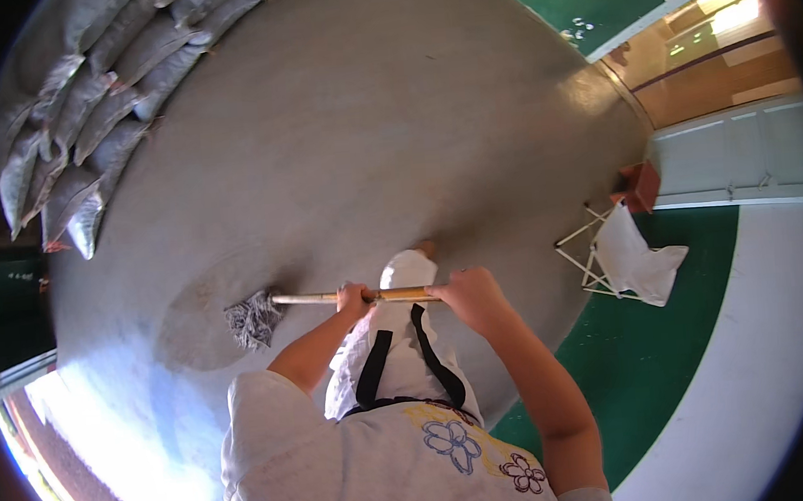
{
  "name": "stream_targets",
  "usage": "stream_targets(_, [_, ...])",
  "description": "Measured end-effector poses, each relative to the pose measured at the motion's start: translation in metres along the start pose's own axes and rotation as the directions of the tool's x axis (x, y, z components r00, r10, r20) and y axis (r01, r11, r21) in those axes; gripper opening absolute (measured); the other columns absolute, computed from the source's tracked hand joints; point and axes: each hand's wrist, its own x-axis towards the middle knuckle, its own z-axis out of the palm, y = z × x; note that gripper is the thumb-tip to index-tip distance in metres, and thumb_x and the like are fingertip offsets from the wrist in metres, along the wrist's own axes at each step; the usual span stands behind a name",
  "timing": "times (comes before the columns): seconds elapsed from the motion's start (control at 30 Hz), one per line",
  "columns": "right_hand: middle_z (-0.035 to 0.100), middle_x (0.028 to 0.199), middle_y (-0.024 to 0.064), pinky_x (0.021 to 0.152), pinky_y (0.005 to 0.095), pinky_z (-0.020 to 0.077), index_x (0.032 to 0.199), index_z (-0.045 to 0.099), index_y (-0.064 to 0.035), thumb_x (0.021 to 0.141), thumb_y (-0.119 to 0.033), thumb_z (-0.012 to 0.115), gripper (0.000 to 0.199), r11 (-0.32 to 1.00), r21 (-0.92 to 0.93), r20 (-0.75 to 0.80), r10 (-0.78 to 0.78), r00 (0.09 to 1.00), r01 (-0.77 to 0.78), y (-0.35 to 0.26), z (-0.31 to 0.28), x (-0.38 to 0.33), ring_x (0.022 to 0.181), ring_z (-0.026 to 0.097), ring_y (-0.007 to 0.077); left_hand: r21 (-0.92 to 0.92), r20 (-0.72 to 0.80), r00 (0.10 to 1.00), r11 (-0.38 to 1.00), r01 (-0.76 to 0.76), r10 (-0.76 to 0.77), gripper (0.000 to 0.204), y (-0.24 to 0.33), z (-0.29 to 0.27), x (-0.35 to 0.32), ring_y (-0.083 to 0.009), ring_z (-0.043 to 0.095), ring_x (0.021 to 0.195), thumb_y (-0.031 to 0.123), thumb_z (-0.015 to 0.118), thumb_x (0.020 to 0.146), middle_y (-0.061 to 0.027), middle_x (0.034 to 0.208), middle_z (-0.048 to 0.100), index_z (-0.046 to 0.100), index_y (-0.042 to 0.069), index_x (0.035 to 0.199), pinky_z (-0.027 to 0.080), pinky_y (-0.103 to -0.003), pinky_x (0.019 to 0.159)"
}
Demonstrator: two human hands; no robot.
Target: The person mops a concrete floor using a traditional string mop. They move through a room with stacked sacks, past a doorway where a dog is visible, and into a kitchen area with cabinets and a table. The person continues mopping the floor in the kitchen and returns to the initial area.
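Grey stringy mop head (254,322) is sitting on the smooth grey-brown floor (338,143), over the right side of a darker, wet-looking patch (192,321). Its long, light wooden handle (308,300) runs off to the right, with the left hand (356,299) wrapped snugly round it partway along and the right hand (470,296) curled tight around the far end.

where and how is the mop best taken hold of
Probably by the slim handle, from the body side, hands apart: left hand partway along, right hand at the right end, as now. It runs crosswise before the body and is thin enough to close a hand around; the shaggy strands of the mop head at its left end would likely give a poorer grip.
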Motion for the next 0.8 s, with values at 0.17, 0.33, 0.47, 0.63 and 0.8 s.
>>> stream_targets(0.17, [0.055,0.070,0.0078,0.061,0.0384,0.0458,0.103,0.068,-0.0264,0.075,-0.010,0.060,0.034,0.968,-0.004,-0.141,0.248,0.958,-0.251,0.160,-0.063,-0.067,0.067,0.058,0.0271,0.126,-0.070,0.958,0.955,-0.268,0.278,0.024,0.214,0.036,0.097,-0.0302,0.056,0.091,0.022,0.081,0.058,-0.0093,0.085,0.060,0.065,0.014,0.073,0.042,-0.040,0.084])
stream_targets(0.33, [0.053,0.071,0.0067,0.058,0.0383,0.0450,0.107,0.065,-0.0259,0.070,-0.010,0.066,0.040,0.859,0.003,-0.185,0.504,0.844,-0.513,0.259,-0.100,-0.169,0.066,0.057,0.0260,0.131,0.097,0.917,0.908,-0.397,0.387,0.017,0.413,0.073,0.132,-0.0292,0.054,0.099,0.013,0.071,0.065,-0.0087,0.097,0.058,0.069,0.020,0.081,0.046,-0.041,0.080])
stream_targets(0.47, [0.053,0.071,0.0071,0.058,0.0381,0.0453,0.115,0.061,-0.0240,0.073,-0.013,0.066,0.043,0.762,0.065,-0.086,0.647,0.757,-0.644,0.329,-0.076,-0.223,0.066,0.057,0.0266,0.205,-0.050,0.859,0.847,-0.491,0.510,0.007,0.509,0.146,0.181,-0.0265,0.055,0.097,0.013,0.067,0.067,-0.0065,0.097,0.058,0.067,0.017,0.072,0.047,-0.037,0.079])
stream_targets(0.63, [0.056,0.075,0.0107,0.062,0.0396,0.0466,0.126,0.053,-0.0219,0.078,-0.014,0.063,0.050,0.664,0.102,0.080,0.737,0.672,-0.741,0.406,-0.036,-0.270,0.069,0.058,0.0292,0.315,0.029,0.804,0.757,-0.572,0.594,0.019,0.585,0.243,0.247,-0.0257,0.055,0.099,0.021,0.071,0.062,-0.0051,0.093,0.061,0.069,0.019,0.080,0.048,-0.036,0.079])
stream_targets(0.8, [0.060,0.082,0.0154,0.066,0.0399,0.0486,0.133,0.045,-0.0146,0.068,-0.016,0.073,0.071,0.580,0.274,0.253,0.726,0.639,-0.767,0.442,-0.010,-0.320,0.075,0.061,0.0325,0.356,0.324,0.542,0.431,-0.829,0.775,0.025,0.643,0.291,0.257,-0.0249,0.057,0.095,0.024,0.078,0.056,-0.0041,0.090,0.063,0.070,0.017,0.079,0.048,-0.038,0.079])
